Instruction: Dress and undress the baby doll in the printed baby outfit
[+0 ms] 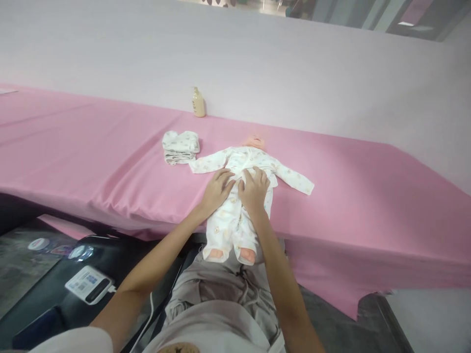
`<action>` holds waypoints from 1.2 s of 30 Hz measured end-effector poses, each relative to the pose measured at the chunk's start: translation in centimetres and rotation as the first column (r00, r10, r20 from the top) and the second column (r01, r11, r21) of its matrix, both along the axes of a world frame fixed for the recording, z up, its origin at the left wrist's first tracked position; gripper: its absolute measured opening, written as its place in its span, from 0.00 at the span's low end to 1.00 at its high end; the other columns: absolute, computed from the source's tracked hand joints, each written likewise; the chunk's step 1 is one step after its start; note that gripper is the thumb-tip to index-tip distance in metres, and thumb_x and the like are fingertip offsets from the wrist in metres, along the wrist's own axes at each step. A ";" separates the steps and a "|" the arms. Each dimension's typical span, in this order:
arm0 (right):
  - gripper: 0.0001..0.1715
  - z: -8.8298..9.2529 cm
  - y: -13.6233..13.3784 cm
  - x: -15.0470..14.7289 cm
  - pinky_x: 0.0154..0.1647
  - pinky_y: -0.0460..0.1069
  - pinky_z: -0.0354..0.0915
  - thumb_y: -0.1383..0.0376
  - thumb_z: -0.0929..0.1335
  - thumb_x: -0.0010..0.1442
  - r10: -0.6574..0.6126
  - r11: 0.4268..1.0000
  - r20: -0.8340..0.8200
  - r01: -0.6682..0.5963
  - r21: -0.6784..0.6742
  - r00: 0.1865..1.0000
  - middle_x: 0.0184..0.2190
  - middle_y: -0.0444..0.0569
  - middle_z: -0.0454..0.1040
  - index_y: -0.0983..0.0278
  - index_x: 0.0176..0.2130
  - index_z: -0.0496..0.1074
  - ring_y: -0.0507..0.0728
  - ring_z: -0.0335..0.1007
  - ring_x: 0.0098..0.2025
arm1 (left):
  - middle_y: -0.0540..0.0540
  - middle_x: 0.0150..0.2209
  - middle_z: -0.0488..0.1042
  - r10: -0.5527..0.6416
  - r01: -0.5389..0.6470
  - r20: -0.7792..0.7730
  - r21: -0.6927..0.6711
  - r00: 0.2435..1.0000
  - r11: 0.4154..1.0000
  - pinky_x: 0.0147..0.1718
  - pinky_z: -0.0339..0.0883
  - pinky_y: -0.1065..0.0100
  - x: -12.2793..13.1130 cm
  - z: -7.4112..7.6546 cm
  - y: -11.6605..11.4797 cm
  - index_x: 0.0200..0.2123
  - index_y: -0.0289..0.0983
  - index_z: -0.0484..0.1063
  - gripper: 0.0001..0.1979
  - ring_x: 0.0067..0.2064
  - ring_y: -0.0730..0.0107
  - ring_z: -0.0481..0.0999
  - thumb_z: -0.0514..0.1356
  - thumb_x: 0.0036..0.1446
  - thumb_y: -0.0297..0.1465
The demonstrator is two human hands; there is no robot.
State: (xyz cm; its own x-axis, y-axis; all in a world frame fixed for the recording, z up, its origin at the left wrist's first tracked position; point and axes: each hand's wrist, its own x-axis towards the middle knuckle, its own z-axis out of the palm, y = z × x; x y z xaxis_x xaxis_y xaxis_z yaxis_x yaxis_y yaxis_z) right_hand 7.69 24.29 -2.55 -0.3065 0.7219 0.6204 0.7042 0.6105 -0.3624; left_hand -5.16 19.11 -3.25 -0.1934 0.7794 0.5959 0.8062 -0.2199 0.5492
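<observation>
A doll lies on its back, wearing a white printed baby top (248,158) and matching baby trousers (225,220). Its head (254,142) points away from me, and its feet (215,254) show at the trouser cuffs over the near table edge. At the doll's waist, my left hand (218,190) is closed with bent fingers on the trousers' waistband. Beside it, my right hand (254,190) grips the waistband near the middle, its thumb toward my left hand. The cloth between my fingers is partly hidden. Both sleeves of the top spread outward.
A folded stack of printed cloths (180,147) sits left of the doll. A pump bottle (198,103) stands against the wall. Pink cloth (349,196) covers the table. At lower left, a white device (89,284) with a cable and plastic bottles (81,253) rest on a black surface.
</observation>
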 end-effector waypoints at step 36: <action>0.34 -3.4 -16.5 4.2 0.58 0.75 0.53 0.50 0.68 0.57 0.069 0.996 0.033 -0.067 -0.067 0.997 0.64 0.59 0.55 0.60 0.58 0.65 0.75 0.45 0.67 | 0.38 0.48 0.72 -0.062 0.019 -0.122 -0.328 0.991 0.945 0.49 0.65 0.54 -3.5 -1.1 -0.5 0.46 0.34 0.67 0.16 0.50 0.52 0.71 0.53 0.55 0.33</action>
State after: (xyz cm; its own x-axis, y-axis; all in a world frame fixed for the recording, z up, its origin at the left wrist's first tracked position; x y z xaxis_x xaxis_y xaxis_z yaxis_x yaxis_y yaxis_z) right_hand 11.89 7.83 -5.95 -0.3769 0.7373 0.5607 0.6748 0.6332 -0.3790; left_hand -8.66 18.56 -4.35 -0.0959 0.9404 0.3264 0.8688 -0.0809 0.4885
